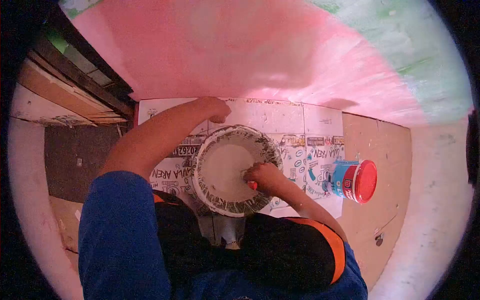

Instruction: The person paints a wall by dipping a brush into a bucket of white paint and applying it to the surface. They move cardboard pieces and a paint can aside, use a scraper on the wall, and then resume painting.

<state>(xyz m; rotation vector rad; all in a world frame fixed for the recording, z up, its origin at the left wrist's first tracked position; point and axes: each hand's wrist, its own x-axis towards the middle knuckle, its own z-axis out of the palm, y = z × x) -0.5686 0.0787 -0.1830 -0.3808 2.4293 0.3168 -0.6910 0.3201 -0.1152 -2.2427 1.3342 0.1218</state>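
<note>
Closest to us are our blue trouser legs (120, 235) and a black garment with orange trim (295, 250). Between them stands a round white plastic bucket (198, 170), its rim crusted with dried grey-white smears.

Our right hand (264, 176) is inside the bucket at its right side, fingers (257, 172) curled tight around a short orange-red tool handle (253, 185). The working end is hidden under the hand. Just left of those fingers lies the pale cream mix (225, 167), which looks smooth and even, with no lumps that we can make out.

Our left hand (214, 109) reaches past the bucket's far rim, fingers balled into a fist. We cannot tell whether it grips the rim or only rests on the flattened printed cardboard (280, 117) beneath.

Well to the right of the right fingers, a blue plastic tub (342, 177) lies on its side on the cardboard, its red lid (366, 181) closed.

Beyond the left fingers rises a pink wall (225, 50), with a greenish-white area (425, 55) at its far right. We judge the mix to be well blended, and none of it shows fresh on the wall.
</note>
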